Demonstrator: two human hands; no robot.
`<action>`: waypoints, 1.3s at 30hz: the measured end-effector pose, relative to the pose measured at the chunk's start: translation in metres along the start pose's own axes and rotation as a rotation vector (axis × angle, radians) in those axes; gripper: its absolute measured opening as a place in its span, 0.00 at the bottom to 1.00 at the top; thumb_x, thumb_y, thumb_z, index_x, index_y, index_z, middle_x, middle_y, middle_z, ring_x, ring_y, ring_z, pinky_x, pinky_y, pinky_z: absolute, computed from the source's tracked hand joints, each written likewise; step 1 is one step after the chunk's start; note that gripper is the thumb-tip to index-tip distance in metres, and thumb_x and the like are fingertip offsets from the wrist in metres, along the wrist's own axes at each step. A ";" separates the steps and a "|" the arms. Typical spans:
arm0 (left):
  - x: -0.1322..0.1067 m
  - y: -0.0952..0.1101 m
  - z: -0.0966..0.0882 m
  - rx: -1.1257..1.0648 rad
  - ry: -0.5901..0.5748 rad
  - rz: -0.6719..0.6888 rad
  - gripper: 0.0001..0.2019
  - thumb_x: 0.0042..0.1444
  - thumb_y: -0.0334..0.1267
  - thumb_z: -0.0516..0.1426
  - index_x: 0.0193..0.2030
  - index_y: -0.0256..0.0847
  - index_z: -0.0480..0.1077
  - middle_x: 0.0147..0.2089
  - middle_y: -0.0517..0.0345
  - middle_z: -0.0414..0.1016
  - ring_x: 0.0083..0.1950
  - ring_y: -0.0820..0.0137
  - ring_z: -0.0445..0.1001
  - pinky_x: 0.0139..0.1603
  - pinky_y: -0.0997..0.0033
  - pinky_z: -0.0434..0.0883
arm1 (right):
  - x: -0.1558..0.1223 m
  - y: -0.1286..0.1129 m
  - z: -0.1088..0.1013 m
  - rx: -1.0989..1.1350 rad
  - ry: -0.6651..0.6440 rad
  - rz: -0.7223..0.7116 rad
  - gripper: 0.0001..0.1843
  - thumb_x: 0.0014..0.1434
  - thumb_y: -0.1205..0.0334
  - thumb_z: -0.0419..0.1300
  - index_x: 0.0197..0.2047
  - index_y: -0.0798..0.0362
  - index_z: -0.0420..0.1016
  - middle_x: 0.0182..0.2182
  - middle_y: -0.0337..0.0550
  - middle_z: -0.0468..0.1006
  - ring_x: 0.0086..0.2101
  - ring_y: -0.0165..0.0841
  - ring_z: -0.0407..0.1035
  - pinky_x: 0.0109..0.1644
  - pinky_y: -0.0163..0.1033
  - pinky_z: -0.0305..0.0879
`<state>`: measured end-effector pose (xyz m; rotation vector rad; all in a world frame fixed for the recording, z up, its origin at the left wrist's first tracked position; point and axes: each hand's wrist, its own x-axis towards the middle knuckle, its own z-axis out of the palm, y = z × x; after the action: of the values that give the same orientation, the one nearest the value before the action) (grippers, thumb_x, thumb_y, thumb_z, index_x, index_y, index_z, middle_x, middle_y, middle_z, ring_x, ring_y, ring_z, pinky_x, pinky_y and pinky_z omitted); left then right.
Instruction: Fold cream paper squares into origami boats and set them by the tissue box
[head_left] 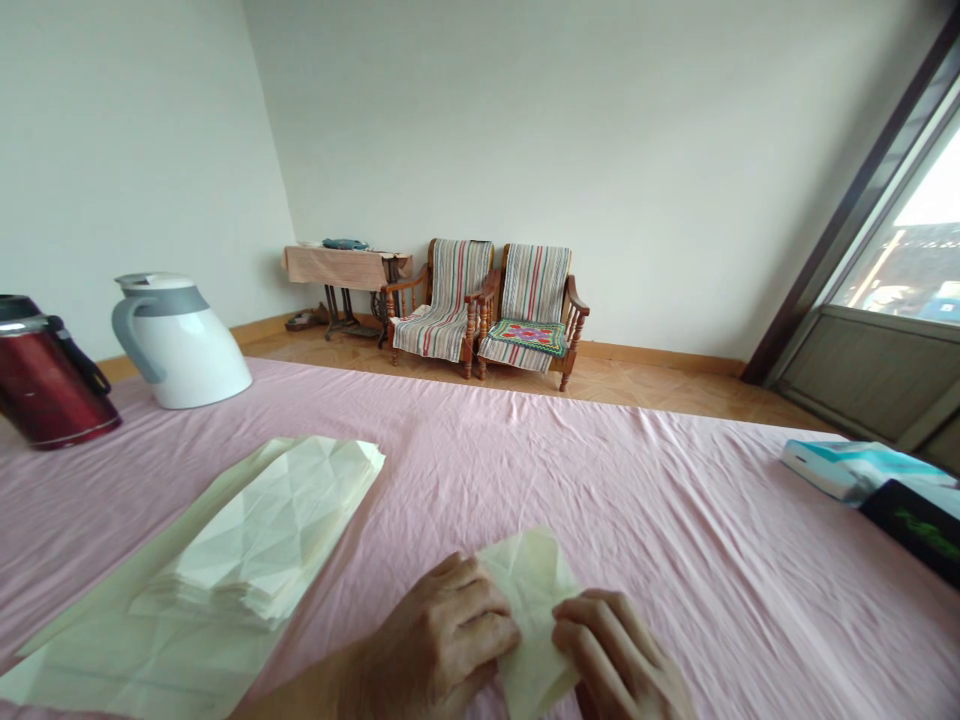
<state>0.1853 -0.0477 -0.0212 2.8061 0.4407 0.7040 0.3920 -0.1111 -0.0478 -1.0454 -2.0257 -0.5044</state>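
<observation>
A small folded sheet of pale yellow paper [534,580] lies on the pink cloth, right in front of me. My left hand [442,635] grips its left edge with curled fingers. On the opposite edge, my right hand [619,650] pinches the paper, its thumb hidden. To the left rests a stack of creased paper sheets [277,520], marked with a grid of diagonal folds. Under that stack are larger pale yellow sheets [142,660], spread flat.
A red thermos [56,385] and a white jug [196,350] with a grey handle stand at the far left. Toward the right edge are a blue-and-white packet [855,468] and a black box [915,530]. Two wooden armchairs [487,300] stand beyond the pink-covered surface [675,500].
</observation>
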 end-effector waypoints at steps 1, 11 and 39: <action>0.001 0.001 0.000 0.009 0.014 -0.008 0.07 0.65 0.29 0.52 0.42 0.40 0.71 0.39 0.55 0.75 0.41 0.67 0.69 0.48 0.67 0.65 | -0.001 0.003 0.002 0.045 -0.012 0.015 0.12 0.66 0.70 0.44 0.39 0.53 0.67 0.31 0.45 0.77 0.33 0.35 0.74 0.34 0.35 0.72; 0.005 -0.004 0.010 0.042 -0.006 -0.100 0.08 0.66 0.34 0.53 0.37 0.39 0.71 0.35 0.57 0.73 0.39 0.68 0.69 0.42 0.71 0.68 | -0.021 0.026 0.029 0.061 -0.081 0.206 0.14 0.62 0.71 0.49 0.50 0.52 0.67 0.39 0.45 0.77 0.53 0.40 0.67 0.48 0.43 0.70; 0.014 0.016 0.024 -0.135 -0.028 -0.281 0.06 0.60 0.27 0.58 0.38 0.40 0.75 0.39 0.57 0.74 0.45 0.65 0.70 0.47 0.66 0.69 | 0.011 0.044 -0.013 0.142 -0.514 0.188 0.13 0.63 0.68 0.57 0.26 0.50 0.68 0.25 0.32 0.74 0.29 0.29 0.68 0.37 0.37 0.59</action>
<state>0.2123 -0.0609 -0.0313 2.5548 0.7351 0.6079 0.4301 -0.0884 -0.0315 -1.3605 -2.3247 0.0162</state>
